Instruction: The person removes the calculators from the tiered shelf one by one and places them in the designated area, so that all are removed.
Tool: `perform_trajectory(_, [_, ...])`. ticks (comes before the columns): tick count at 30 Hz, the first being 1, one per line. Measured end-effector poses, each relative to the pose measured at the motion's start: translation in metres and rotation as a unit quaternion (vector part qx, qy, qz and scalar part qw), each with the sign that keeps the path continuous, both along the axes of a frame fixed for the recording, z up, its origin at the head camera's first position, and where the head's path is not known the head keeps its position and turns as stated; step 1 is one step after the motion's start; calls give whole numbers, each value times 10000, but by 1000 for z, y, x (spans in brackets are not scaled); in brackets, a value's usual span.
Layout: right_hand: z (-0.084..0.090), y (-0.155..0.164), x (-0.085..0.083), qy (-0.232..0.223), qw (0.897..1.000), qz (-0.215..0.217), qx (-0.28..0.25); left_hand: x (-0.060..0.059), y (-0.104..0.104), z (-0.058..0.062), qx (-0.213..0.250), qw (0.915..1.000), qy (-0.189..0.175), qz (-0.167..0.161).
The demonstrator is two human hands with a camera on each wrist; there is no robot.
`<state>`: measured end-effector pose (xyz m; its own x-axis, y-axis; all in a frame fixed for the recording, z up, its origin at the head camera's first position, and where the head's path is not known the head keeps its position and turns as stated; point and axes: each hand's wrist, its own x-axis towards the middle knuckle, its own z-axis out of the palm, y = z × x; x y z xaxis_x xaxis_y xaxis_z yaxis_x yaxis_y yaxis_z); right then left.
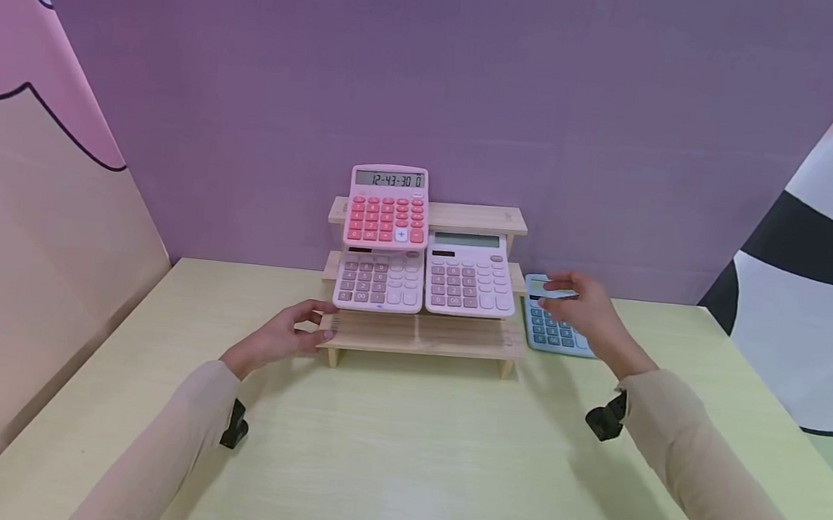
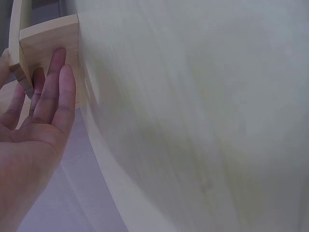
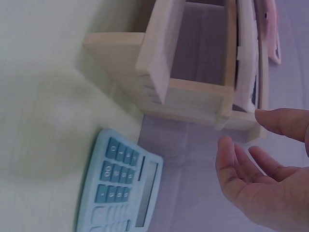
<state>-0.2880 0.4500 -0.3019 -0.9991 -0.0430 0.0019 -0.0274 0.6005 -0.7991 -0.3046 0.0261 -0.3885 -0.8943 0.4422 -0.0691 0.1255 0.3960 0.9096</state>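
three calculators already sit on the stepped wooden rack (image 1: 420,333); the blue calculator (image 1: 553,328) lies on the bench at its 3 o'clock under the right hand (image 1: 585,308), fingers loose. left hand (image 1: 287,335), flat, steadies the rack

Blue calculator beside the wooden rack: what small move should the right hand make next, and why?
Probably lower the right hand and close its fingers on the blue calculator. That hand hovers open just above it, holding nothing, and the calculator lies flat on the table beside the wooden rack, whose lowest step is bare. The left hand rests with straight fingers against the rack's left end, seemingly steadying it.
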Motion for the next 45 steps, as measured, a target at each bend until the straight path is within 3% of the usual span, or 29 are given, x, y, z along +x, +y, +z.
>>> perform_trajectory(17, [28,-34,-4,149,9979,281,-560,3,2,3,-17,10000,-28,57])
perform_trajectory(27, [25,-63,-15,199,9945,565,-859,3,3,3,-80,9999,-24,73])
perform_trajectory(45, [17,-112,-31,300,9842,528,-1663,0,2,2,-136,9998,-70,125])
